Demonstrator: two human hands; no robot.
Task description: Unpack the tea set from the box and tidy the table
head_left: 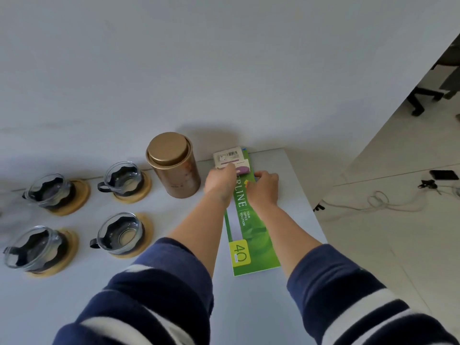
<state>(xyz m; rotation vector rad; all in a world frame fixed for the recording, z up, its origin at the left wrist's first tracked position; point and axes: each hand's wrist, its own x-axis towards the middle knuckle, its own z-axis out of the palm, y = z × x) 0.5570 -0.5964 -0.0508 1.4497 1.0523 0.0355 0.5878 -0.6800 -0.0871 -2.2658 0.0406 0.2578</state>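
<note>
Several glass tea cups, such as the back right one (123, 178) and the front right one (120, 234), stand on round wooden coasters at the table's left. A gold tea canister (174, 165) with its lid on stands upright beside them. A green folder (251, 235) lies flat along the table's right part. A small white and purple box (230, 156) rests on its far end. My left hand (220, 180) is closed on the small box's near edge. My right hand (263, 186) presses on the green folder, fingers curled over its right edge.
The white table (286, 170) meets a white wall at the back; its right edge drops to a tiled floor with cables (378, 200), a dark device (444, 175) and a chair base (423, 98).
</note>
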